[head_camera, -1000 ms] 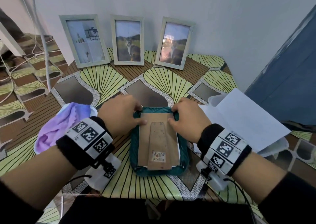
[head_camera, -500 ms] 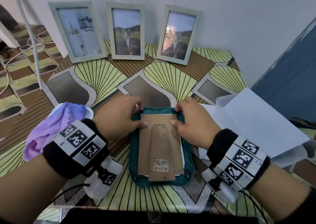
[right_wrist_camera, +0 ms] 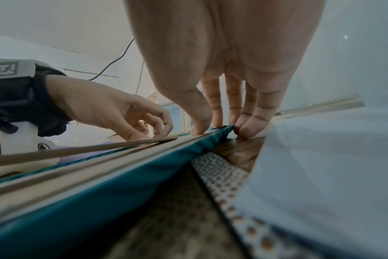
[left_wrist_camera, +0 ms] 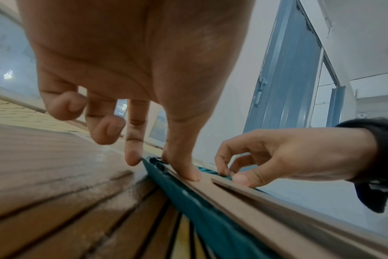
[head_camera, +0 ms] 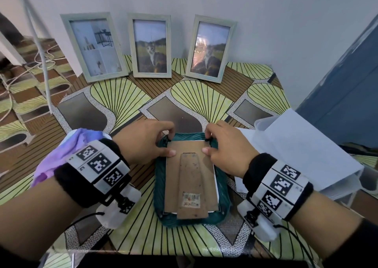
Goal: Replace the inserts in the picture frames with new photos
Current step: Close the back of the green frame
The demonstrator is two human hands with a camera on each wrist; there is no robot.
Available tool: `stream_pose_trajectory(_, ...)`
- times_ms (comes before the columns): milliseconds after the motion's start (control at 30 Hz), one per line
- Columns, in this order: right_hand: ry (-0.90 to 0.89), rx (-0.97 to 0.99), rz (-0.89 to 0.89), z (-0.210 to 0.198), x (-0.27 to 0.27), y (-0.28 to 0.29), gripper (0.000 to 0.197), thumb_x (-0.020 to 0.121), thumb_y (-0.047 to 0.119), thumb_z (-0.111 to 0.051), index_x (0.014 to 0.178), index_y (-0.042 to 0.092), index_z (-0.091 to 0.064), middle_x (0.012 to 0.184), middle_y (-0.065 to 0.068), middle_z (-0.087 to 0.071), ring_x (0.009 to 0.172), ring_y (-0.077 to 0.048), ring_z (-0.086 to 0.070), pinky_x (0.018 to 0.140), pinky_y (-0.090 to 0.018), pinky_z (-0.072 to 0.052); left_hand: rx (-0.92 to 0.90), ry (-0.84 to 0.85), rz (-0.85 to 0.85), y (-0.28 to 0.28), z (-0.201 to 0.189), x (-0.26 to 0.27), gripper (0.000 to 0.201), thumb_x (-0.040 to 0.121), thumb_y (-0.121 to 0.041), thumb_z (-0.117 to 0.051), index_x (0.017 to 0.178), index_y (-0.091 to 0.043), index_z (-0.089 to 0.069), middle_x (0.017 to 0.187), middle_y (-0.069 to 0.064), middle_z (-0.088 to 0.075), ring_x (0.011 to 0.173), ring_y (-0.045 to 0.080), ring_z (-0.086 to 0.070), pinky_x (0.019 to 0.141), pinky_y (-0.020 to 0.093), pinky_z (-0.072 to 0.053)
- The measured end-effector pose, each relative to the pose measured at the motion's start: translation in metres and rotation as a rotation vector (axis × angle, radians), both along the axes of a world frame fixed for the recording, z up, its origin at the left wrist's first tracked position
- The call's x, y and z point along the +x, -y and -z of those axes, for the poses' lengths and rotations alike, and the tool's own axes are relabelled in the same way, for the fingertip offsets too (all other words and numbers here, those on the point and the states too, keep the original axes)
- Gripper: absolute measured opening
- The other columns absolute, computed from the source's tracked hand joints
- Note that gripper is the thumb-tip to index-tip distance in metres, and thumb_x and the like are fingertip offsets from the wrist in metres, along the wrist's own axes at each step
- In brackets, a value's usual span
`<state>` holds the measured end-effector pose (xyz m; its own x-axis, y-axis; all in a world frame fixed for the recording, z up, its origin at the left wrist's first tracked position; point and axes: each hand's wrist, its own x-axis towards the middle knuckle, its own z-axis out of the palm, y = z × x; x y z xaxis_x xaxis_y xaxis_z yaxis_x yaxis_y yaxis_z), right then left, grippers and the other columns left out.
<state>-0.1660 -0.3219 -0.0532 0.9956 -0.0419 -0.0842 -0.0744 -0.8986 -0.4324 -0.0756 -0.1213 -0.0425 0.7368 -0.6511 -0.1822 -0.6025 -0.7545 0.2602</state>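
A teal picture frame (head_camera: pixel 159 188) lies face down near the table's front edge. Its brown cardboard backing (head_camera: pixel 190 177), with a folded stand and a barcode sticker, faces up. My left hand (head_camera: pixel 169 145) grips the frame's far left corner: the thumb presses on the backing and the curled fingers sit at a small black tab (head_camera: pixel 168 139). My right hand (head_camera: pixel 207 144) grips the far right corner the same way, at its own tab (head_camera: pixel 207 139). The left wrist view has the left hand (left_wrist_camera: pixel 166 163) on the teal edge (left_wrist_camera: pixel 188 201). The right wrist view has the right hand (right_wrist_camera: pixel 210 127) at its corner.
Three pale wooden frames (head_camera: pixel 94 47) (head_camera: pixel 150 45) (head_camera: pixel 210 48) lean against the back wall; two hold cat photos. A purple cloth (head_camera: pixel 61 155) lies left of the left wrist. White sheets over a clear plastic box (head_camera: pixel 296 145) lie at right. Cables (head_camera: pixel 41 43) hang at far left.
Both hands stay at the teal frame's far corners, thumbs on the backing. The head view has shifted slightly. The frame has not visibly moved.
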Motion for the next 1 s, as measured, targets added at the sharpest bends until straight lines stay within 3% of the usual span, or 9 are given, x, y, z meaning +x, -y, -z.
stream_pose_trajectory(200,0.025,-0.005,0.013,-0.001,-0.001,0.001,0.021,0.088,0.026,-0.068,0.104,0.017,-0.058,0.107,0.0,-0.051,0.096,-0.02,-0.052,0.086,-0.033,-0.045,-0.016,0.065,-0.012,-0.003,0.004,-0.003,0.029,0.081,-0.056,-0.068,0.099,-0.038,-0.054,0.087,-0.013,-0.053,0.082,0.008,-0.05,0.06,0.027,-0.034)
stream_pose_trajectory(333,0.036,-0.001,0.018,-0.001,-0.001,0.001,0.02,0.088,0.025,-0.069,0.103,0.017,-0.06,0.106,0.0,-0.052,0.097,-0.02,-0.053,0.085,-0.031,-0.044,0.004,0.086,-0.004,-0.001,0.004,-0.003,0.029,0.081,-0.054,-0.068,0.096,-0.034,-0.054,0.087,-0.013,-0.052,0.083,0.012,-0.051,0.063,0.029,-0.038)
stream_pose_trajectory(467,0.019,-0.008,0.036,-0.001,-0.001,-0.002,0.025,0.09,0.026,-0.067,0.113,0.017,-0.061,0.111,-0.002,-0.051,0.099,-0.022,-0.054,0.088,-0.032,-0.045,0.027,0.106,0.002,-0.001,0.002,-0.006,0.029,0.083,-0.054,-0.066,0.102,-0.036,-0.055,0.088,-0.014,-0.05,0.083,0.01,-0.048,0.058,0.026,-0.031)
stream_pose_trajectory(533,0.027,-0.008,0.031,-0.003,-0.005,-0.003,0.027,0.092,0.028,-0.065,0.116,0.017,-0.06,0.112,-0.002,-0.049,0.1,-0.022,-0.054,0.089,-0.032,-0.046,0.014,0.077,0.006,-0.003,0.001,-0.011,0.034,0.086,-0.052,-0.064,0.114,-0.037,-0.053,0.095,-0.012,-0.051,0.086,0.011,-0.049,0.064,0.027,-0.036)
stream_pose_trajectory(600,0.07,-0.018,0.01,-0.008,-0.014,-0.004,0.026,0.093,0.031,-0.063,0.115,0.018,-0.061,0.111,-0.001,-0.048,0.1,-0.02,-0.052,0.09,-0.032,-0.046,-0.035,0.011,0.019,-0.009,-0.002,-0.016,0.046,0.089,-0.048,-0.062,0.13,-0.037,-0.046,0.107,-0.008,-0.052,0.094,0.012,-0.051,0.077,0.031,-0.045)
stream_pose_trajectory(667,0.134,-0.032,-0.027,-0.014,-0.027,-0.004,0.026,0.094,0.035,-0.059,0.114,0.019,-0.064,0.109,0.002,-0.051,0.099,-0.016,-0.052,0.089,-0.031,-0.047,-0.072,-0.031,0.041,-0.018,-0.01,-0.024,0.05,0.091,-0.047,-0.059,0.136,-0.034,-0.043,0.116,-0.005,-0.054,0.101,0.013,-0.053,0.088,0.036,-0.048)
stream_pose_trajectory(733,0.166,-0.007,-0.075,-0.02,-0.046,-0.003,0.027,0.093,0.037,-0.057,0.11,0.019,-0.068,0.104,0.004,-0.055,0.095,-0.013,-0.053,0.085,-0.031,-0.047,-0.12,-0.025,0.044,-0.033,-0.017,-0.035,0.047,0.088,-0.05,-0.06,0.131,-0.033,-0.052,0.115,-0.007,-0.057,0.099,0.009,-0.055,0.088,0.033,-0.049)
stream_pose_trajectory(867,0.11,0.05,-0.156,-0.025,-0.088,0.003,0.021,0.09,0.041,-0.06,0.099,0.026,-0.073,0.092,0.012,-0.056,0.085,-0.006,-0.053,0.075,-0.028,-0.045,-0.211,-0.039,0.034,-0.062,-0.02,-0.074,0.034,0.081,-0.054,-0.064,0.109,-0.035,-0.069,0.094,-0.018,-0.06,0.08,-0.002,-0.057,0.075,0.024,-0.051)
stream_pose_trajectory(1000,0.025,0.034,-0.168,-0.016,-0.11,0.011,0.02,0.089,0.042,-0.065,0.093,0.027,-0.076,0.092,0.012,-0.057,0.087,-0.008,-0.056,0.079,-0.034,-0.048,-0.186,-0.081,0.105,-0.075,-0.011,-0.115,0.033,0.086,-0.056,-0.06,0.112,-0.037,-0.07,0.096,-0.021,-0.058,0.083,-0.001,-0.057,0.075,0.024,-0.049)
